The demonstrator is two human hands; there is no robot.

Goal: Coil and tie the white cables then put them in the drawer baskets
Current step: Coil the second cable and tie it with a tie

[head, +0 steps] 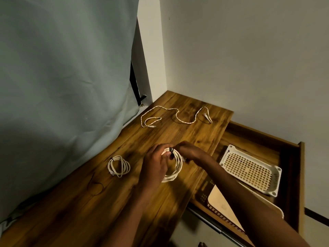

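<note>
Right at the fingers of the left hand there's a white cable coil, pinched near its top, and the right hand is closed on the same spot from the other side, working a small black tie around the loops. So both hands are clamped on that coil, not loose at all, and the coil sits just above or on the tabletop under the palms; I can't tell if it's actually lifted. Looks to me like the tie is going on but isn't finished. Just off to the left of the fingers lies a second coiled cable, already bundled with what looks like a dark tie on it, so that one seems done apart from being stowed. Further out, past the fingertips toward the wall, a loose cable is still sprawled uncoiled across the wood. Out to the right of the hands the drawer is pulled open with a white basket in it, empty as far as I can see, and another lighter basket nearer the body, partly hidden by the right arm. So roughly: one cable tied, one mid-tie, one untouched, and nothing in the baskets yet.
</note>
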